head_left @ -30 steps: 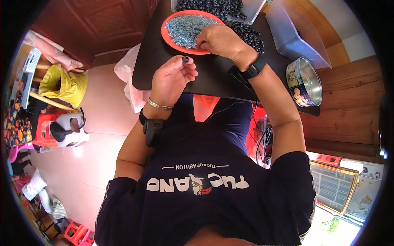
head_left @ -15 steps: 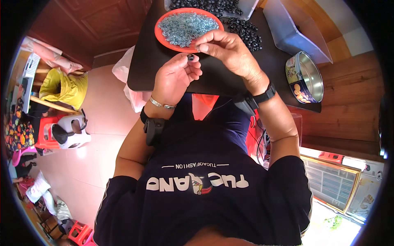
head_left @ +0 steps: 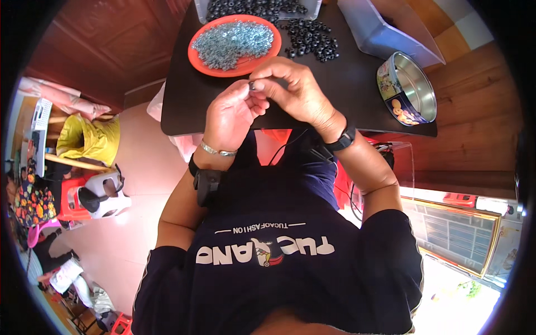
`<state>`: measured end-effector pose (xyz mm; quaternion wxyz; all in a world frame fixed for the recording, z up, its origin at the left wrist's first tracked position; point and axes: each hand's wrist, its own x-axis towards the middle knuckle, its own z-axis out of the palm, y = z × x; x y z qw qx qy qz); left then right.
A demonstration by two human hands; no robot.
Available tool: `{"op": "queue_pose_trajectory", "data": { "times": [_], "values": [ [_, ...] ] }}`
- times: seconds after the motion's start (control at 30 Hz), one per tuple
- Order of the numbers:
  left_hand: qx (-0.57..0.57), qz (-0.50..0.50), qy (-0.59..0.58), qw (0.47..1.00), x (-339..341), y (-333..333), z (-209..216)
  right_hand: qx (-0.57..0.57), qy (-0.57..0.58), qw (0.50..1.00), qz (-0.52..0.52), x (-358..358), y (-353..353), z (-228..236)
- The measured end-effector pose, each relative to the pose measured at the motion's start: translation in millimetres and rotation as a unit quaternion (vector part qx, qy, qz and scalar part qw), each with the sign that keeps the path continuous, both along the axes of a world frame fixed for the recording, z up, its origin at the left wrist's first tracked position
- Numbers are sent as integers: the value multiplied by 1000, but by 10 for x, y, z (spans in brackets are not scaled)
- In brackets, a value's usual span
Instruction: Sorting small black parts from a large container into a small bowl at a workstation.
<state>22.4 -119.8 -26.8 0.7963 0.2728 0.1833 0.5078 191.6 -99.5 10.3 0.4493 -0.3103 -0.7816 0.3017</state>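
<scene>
My left hand is closed at the fingertips, palm up, around a small black ring-like part. The thumb and forefinger of my right hand are pinched together and meet the black part. Whatever they hold is too small to make out. Just beyond my hands sits an orange-red oval plate heaped with small silvery metal pieces. Right of the plate, a loose pile of similar black parts lies on the dark table.
More black parts fill a translucent bin at the table's far edge. A grey-blue plastic box lies at the far right. Nearer, an open round tin stands by the right edge. A wooden panel borders the table's right side.
My right hand has moved from beside the plate's near rim to my left fingertips, and the two hands now touch at the black part. The view has shifted slightly.
</scene>
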Motion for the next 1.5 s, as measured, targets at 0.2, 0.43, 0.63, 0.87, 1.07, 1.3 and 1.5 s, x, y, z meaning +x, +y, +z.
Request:
{"op": "queue_pose_trajectory", "data": {
  "times": [0.2, 0.43, 0.63, 0.87, 1.07, 1.3, 1.5],
  "values": [
    [31, -18, 35, 999, -12, 0, -34, 226, -120, 963, -82, 0, -66, 52],
    [56, -22, 79, 995, -84, 15, -35, 203, -162, 964, -54, 195, -44, 250],
    [33, -20, 20, 999, -120, 57, -45, 159, -301, 905, -256, 1050, 474, 265],
    [36, -20, 14, 999, -136, 52, -86, 26, -392, 889, -236, 1248, 625, 52],
    [41, -31, 20, 998, -153, 52, -101, 56, -423, 875, -230, 1147, 635, 23],
    [42, -30, 17, 999, -124, 64, -86, 94, -421, 868, -245, 1148, 652, 8],
    [44, -38, 16, 998, -143, 72, -94, 112, -429, 864, -238, 1149, 691, -16]
  ]
}}
